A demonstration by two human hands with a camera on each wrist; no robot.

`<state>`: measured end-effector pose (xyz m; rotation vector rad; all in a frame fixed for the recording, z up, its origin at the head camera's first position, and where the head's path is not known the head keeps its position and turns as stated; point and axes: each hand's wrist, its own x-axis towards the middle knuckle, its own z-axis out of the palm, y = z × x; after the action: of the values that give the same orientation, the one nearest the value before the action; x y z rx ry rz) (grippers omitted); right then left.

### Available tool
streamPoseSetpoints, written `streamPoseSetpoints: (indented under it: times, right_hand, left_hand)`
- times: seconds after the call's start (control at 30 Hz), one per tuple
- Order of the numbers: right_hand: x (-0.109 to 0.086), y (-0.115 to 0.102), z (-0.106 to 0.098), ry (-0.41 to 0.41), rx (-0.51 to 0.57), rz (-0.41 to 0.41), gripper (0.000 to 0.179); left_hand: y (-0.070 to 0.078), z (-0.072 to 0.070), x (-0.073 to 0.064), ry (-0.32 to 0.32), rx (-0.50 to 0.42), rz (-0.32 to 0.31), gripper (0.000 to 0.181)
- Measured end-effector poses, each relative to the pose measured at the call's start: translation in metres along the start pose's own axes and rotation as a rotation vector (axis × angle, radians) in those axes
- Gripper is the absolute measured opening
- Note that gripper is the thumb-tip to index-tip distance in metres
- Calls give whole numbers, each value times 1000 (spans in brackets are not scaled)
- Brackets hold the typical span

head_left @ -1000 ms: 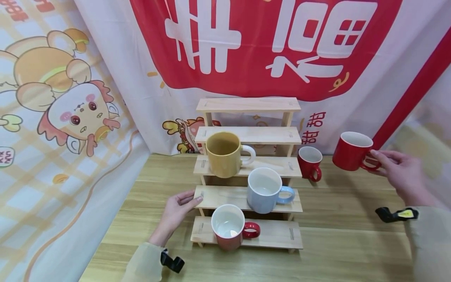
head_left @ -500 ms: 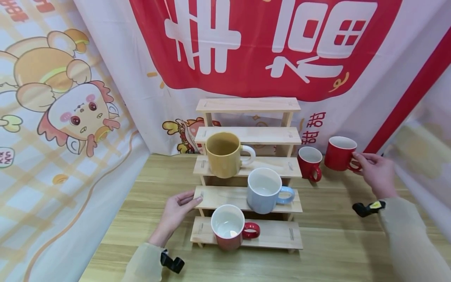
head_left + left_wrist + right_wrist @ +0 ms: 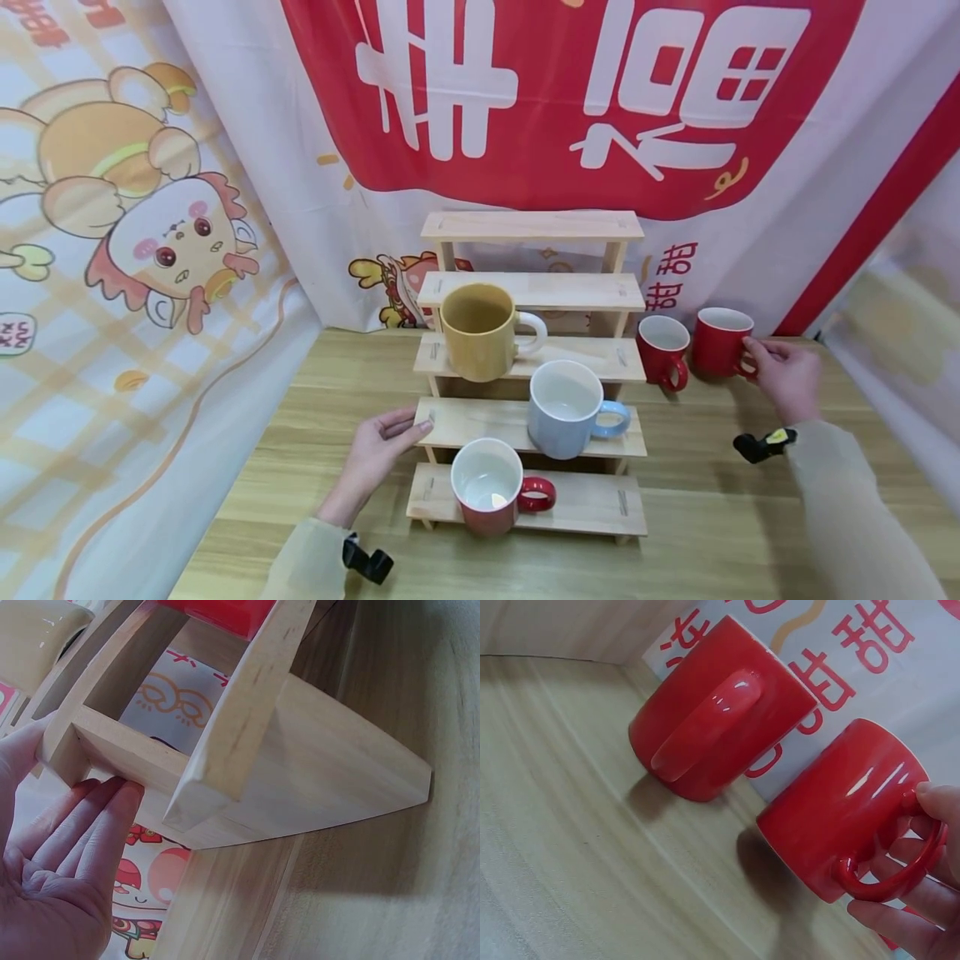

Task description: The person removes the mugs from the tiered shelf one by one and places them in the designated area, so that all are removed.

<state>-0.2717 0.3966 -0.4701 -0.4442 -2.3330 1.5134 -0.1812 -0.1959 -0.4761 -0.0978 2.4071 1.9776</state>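
Held red mug (image 3: 716, 343): roughly upright at the back right of the wooden tabletop (image 3: 322, 383); whether its base touches the wood, I cannot tell.
Right hand (image 3: 787, 375): thumb and fingers pinch the mug's handle from the right.
Step in hand: apparently positioning this mug down at table level, next to its mate.
Next move: seems to call for a flat, settled base, then fingers eased off the handle without nudging the neighbor.
Neighboring red mug (image 3: 658, 348): upright on the tabletop just left of the held one, a gap between them.
Left hand (image 3: 382, 446): thumb over the second step's end, fingers (image 3: 90, 832) pressed together against the wood below, apparently steadying it.
Stepped wooden stand (image 3: 528, 223): five tiers; red-and-white mug (image 3: 483, 504) lowest, light-blue mug (image 3: 562, 429) second, yellow mug (image 3: 476, 346) third.
Backdrop: printed curtain (image 3: 750, 250), white characters on red.
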Motion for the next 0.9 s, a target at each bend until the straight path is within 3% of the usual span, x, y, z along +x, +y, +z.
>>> streamPoseSetpoints:
  times: [0.13,0.37,0.43,0.63,0.9]
  right_hand:
    - [-3,5,2,32,-10,12,55]
    - [-6,6,6,41,80,52,57]
    - [-7,7,6,48,53,62,57]
    - [-14,11,4,32,-46,71,58]
    - [-24,12,3,-17,15,99,58]
  left_hand:
    - [-1,-1,-1,0,12,2,56]
    - [-2,-1,0,7,15,0,55]
    - [-4,-1,-1,2,10,-3,55]
    - [-4,1,-4,5,-7,0,55]
    - [-2,0,-2,8,3,6,56]
